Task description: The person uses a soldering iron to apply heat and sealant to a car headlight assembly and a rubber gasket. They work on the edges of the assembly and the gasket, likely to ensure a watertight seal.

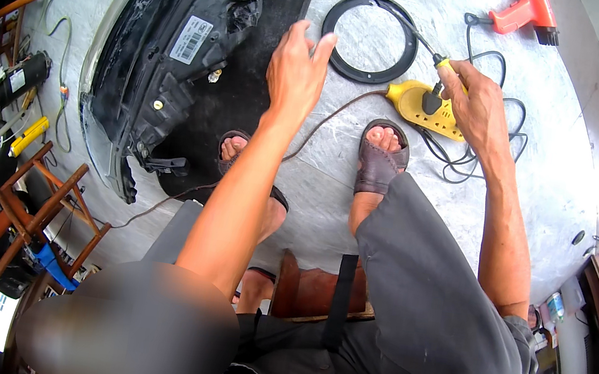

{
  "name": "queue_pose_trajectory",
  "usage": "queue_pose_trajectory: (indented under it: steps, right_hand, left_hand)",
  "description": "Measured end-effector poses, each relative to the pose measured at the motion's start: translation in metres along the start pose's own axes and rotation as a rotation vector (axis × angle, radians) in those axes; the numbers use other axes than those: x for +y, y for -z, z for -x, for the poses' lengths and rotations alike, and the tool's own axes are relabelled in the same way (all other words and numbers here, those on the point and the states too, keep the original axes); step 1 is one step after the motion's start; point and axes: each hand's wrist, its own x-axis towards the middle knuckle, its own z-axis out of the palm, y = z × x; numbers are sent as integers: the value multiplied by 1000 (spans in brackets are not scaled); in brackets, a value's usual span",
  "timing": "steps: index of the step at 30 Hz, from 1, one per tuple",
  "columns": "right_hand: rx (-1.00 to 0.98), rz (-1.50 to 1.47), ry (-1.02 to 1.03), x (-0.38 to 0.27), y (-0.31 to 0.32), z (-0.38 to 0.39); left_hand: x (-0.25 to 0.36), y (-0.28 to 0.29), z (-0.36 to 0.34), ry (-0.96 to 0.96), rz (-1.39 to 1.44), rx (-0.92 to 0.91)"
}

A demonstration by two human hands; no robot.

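Head cam: white barcode label [191, 40] showing on the black headlight [150, 56], 10 o'clock. Black plug [431, 102] sitting in the yellow power strip [406, 95], 1 o'clock. Left hand [297, 74] hovering half-open, looking empty; right hand [474, 105] gripping a screwdriver [442, 63] over the black ring [363, 76], which is lying on grey marbled floor [569, 142] near 12.

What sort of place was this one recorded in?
Probably a vehicle repair workshop, judging by the black headlight-like unit, the red gun-shaped tool on the floor, and the screwdriver in the right hand.
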Motion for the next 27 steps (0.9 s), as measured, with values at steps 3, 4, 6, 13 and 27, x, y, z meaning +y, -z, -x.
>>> queue_pose_trajectory:
  steps: [3,4,6,13,27]
  right_hand:
    - [40,74,81,6,-1,-5]
    - [60,122,120,11,1,-8]
    - [70,178,170,14,5,-14]
    - [9,275,242,7,19,-32]
    - [-15,359,255,-1,8,-31]
  left_hand:
    - [7,-10,-31,22,-243,-89]
    - [11,-12,-37,37,-319,-139]
    - [10,-16,-40,27,-304,-167]
    - [9,-6,-42,-22,-513,-175]
    - [-14,-3,-47,-155,-376,-193]
